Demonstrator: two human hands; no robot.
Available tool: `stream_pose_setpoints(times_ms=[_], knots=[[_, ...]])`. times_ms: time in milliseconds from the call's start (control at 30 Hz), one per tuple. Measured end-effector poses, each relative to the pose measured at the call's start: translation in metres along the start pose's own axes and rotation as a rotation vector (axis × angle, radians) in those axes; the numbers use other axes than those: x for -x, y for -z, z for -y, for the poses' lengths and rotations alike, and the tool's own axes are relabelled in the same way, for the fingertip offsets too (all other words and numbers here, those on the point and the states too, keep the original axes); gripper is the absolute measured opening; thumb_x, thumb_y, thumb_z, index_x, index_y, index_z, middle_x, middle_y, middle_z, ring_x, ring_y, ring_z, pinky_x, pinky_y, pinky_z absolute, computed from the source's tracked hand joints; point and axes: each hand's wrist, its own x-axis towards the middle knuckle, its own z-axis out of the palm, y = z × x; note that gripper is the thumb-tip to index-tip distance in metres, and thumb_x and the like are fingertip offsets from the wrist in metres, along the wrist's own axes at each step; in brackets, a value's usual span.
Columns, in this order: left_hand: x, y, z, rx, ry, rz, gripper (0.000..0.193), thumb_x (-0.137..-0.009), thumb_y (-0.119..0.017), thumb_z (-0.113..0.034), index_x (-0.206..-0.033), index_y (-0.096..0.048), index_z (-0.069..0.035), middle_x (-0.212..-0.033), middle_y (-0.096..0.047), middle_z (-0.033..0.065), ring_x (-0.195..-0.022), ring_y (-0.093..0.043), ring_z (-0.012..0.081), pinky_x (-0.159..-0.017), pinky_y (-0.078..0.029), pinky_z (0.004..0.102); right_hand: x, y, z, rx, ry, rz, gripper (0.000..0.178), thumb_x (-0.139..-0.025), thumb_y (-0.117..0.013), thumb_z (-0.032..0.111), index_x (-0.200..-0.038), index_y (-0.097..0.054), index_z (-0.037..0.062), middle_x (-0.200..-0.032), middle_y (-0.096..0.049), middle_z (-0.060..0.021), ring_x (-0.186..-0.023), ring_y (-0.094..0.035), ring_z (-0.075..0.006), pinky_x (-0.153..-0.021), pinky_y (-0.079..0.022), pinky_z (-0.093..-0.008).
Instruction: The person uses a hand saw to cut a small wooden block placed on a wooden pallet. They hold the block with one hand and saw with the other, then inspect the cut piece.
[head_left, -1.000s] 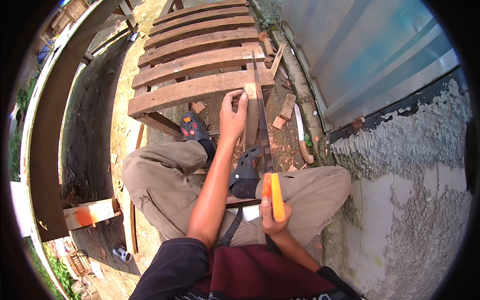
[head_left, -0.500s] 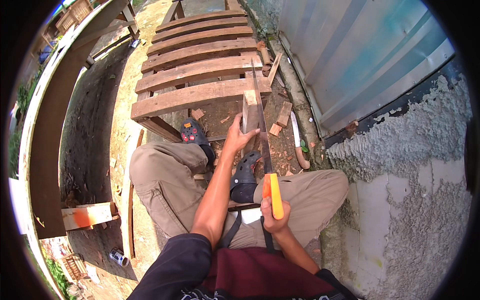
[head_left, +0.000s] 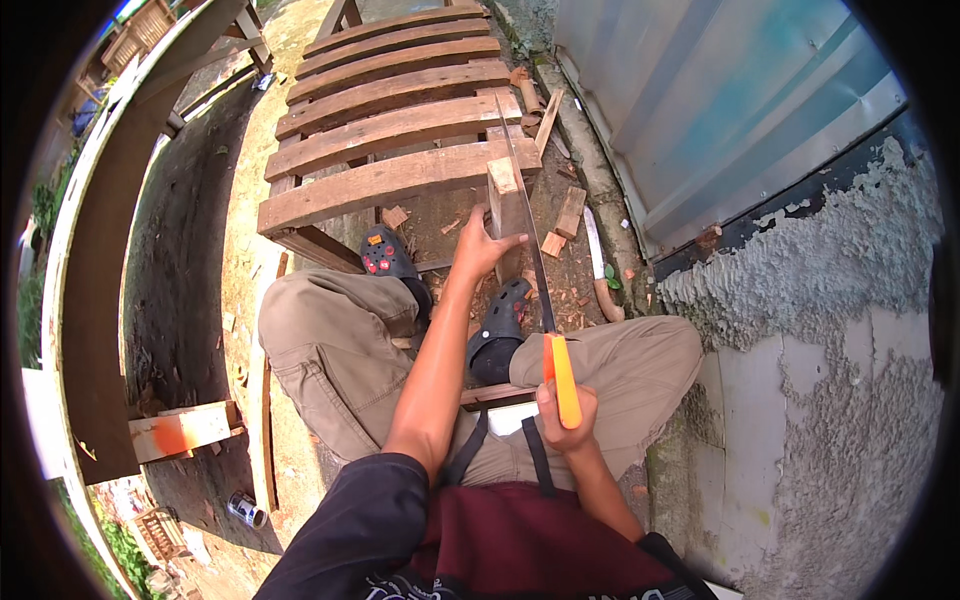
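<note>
My right hand (head_left: pixel 572 428) is closed around the yellow and orange handle of a handsaw (head_left: pixel 541 270). Its long blade points away from me, leaning left toward the tip, along the right side of an upright wood block (head_left: pixel 510 212). Whether the teeth touch the wood, I cannot tell. With fingers behind the block and thumb stretched along its near side, my left hand (head_left: pixel 482 246) grips it; the block's lower end is partly hidden. Between my bent legs, a dark clog (head_left: pixel 499 325) is on my foot just below the block.
A slatted wooden bench (head_left: pixel 385 170) stands ahead. To the right, a machete (head_left: pixel 597 265) lies beside wood offcuts (head_left: pixel 570 212), near a corrugated metal sheet (head_left: pixel 720 110) and a rough wall (head_left: pixel 830 400). A can (head_left: pixel 246 510) lies at left, near a long plank (head_left: pixel 260 400).
The saw handle has shifted a little right and the blade now leans more to the left at its tip. My left hand keeps its hold on the block. The whole view has moved slightly.
</note>
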Motion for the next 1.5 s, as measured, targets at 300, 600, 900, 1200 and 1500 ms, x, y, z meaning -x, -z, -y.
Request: stream_pose_setpoints(times_ms=[300, 600, 900, 1200, 1500], knots=[[0.016, -0.022, 0.006, 0.208, -0.043, -0.356, 0.07, -0.063, -0.098, -0.024, -0.116, -0.063, 0.005, -0.115, -0.064, 0.0175, -0.118, -0.06, 0.028, -0.099, -0.05, 0.041, 0.002, 0.0, -0.011, 0.016, -0.031, 0.017, 0.019, -0.091, -0.07, 0.011, -0.077, -0.063, -0.0006, -0.059, -0.057, -0.008, -0.05, -0.058, -0.0219, -0.05, -0.045, -0.0343], [0.014, -0.011, 0.014, 0.043, -0.162, -0.303, 0.054, -0.065, -0.096, -0.021, -0.106, -0.07, 0.003, -0.108, -0.069, 0.0146, -0.108, -0.064, 0.0292, -0.097, -0.049, 0.04, 0.016, -0.016, -0.042, -0.154, 0.029, 0.043, 0.022, -0.087, -0.073, 0.015, -0.075, -0.058, 0.0031, -0.063, -0.056, -0.0069, -0.052, -0.058, -0.0216, -0.053, -0.047, -0.0332], [0.017, -0.001, 0.007, -0.021, -0.177, -0.244, 0.053, -0.069, -0.093, -0.022, -0.11, -0.073, 0.003, -0.109, -0.072, 0.0163, -0.106, -0.068, 0.0302, -0.097, -0.05, 0.0395, 0.016, -0.031, -0.034, -0.094, 0.084, -0.01, 0.017, -0.087, -0.071, 0.011, -0.078, -0.059, 0.002, -0.065, -0.058, -0.0085, -0.052, -0.058, -0.0237, -0.053, -0.047, -0.0351], [0.04, 0.023, -0.059, 0.059, -0.073, -0.195, 0.043, -0.091, -0.076, -0.022, -0.126, -0.068, 0.003, -0.122, -0.072, 0.0205, -0.119, -0.067, 0.027, -0.101, -0.052, 0.0367, 0.012, -0.029, -0.029, -0.03, 0.019, -0.081, 0.015, -0.089, -0.066, 0.008, -0.079, -0.061, -0.0015, -0.063, -0.056, -0.0096, -0.054, -0.058, -0.0237, -0.059, -0.049, -0.0367], [-0.036, 0.04, -0.103, -0.452, -0.39, -0.288, 0.046, -0.1, -0.051, -0.03, -0.132, -0.062, 0.001, -0.144, -0.056, 0.0215, -0.145, -0.039, 0.0408, -0.123, -0.01, 0.0597, 0.011, -0.015, -0.025, 0.039, 0.034, -0.034, 0.021, -0.09, -0.06, 0.011, -0.074, -0.059, -0.0027, -0.065, -0.058, -0.0108, -0.06, -0.061, -0.0218, -0.072, -0.056, -0.0374]])
